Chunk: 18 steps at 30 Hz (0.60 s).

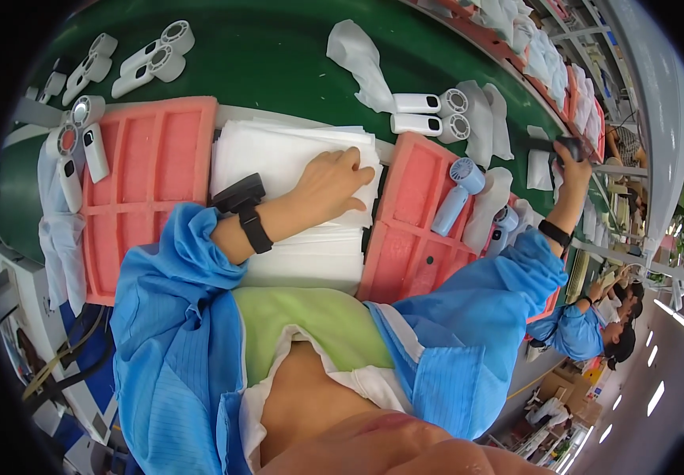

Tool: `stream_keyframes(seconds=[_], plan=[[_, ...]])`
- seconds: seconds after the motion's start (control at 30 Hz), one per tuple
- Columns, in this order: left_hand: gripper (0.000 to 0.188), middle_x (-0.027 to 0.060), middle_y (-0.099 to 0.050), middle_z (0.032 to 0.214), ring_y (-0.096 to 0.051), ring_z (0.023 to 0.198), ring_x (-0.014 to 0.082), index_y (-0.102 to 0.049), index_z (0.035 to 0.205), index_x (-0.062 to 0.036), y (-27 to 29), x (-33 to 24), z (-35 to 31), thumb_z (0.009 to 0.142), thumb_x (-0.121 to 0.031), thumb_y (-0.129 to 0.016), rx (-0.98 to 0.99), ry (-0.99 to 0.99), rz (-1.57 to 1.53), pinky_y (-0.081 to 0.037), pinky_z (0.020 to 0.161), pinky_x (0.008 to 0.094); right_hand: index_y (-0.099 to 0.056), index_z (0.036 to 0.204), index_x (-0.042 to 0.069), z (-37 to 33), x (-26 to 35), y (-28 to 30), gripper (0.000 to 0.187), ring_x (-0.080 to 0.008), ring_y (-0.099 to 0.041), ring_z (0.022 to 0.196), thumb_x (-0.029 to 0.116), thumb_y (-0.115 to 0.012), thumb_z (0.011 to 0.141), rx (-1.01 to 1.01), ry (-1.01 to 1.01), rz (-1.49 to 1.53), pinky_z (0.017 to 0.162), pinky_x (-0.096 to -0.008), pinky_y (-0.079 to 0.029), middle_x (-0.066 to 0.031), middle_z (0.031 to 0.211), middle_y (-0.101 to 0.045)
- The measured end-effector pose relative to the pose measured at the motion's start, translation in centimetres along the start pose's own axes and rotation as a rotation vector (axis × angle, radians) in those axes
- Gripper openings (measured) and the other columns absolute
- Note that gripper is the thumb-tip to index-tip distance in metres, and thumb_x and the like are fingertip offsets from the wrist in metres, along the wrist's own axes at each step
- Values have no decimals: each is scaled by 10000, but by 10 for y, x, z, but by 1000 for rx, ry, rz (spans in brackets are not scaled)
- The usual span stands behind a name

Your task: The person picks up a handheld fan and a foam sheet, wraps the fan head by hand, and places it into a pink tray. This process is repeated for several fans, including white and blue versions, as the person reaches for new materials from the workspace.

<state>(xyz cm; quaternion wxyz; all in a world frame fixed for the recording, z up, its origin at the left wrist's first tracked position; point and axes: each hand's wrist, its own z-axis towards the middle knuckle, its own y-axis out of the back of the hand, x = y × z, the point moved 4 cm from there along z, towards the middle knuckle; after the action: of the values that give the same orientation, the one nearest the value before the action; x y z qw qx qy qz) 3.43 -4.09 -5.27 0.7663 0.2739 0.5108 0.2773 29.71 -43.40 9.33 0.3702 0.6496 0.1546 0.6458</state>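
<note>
Probably stacked flat for easy reach, the sheets [302,257] lie mid-frame beneath the left hand [332,184], half-curled, seemingly empty; upper right, the right hand [576,168] grips a dark thing [568,146] (kind unclear).

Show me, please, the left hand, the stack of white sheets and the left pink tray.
Left hand [331,187]: head view, back of the hand.
Stack of white sheets [261,154]: head view, top surface, beyond the wrist.
Left pink tray [177,154]: head view, bare compartment floor.
</note>
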Motion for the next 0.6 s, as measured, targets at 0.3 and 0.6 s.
stream_keyframes(seconds=[0.3,0.6], plan=[[137,53,-578,809,-555,660,193,-662,844,-73,31,21,10,767,-145,-750,-17,158,-363,-437,594,336,-600,1079,-10,-187,158,-34,535,-119,-581,841,142,-793,604,347,564,216,787,-233,-454,-35,937,-620],[106,-22,-603,790,-490,668,48,-638,863,-36,107,9,15,890,-133,-671,-93,282,-829,-400,583,226,-551,1085,7,-246,176,-102,630,-170,-589,918,59,-790,505,662,699,572,852,-277,-452,-85,1021,-605]])
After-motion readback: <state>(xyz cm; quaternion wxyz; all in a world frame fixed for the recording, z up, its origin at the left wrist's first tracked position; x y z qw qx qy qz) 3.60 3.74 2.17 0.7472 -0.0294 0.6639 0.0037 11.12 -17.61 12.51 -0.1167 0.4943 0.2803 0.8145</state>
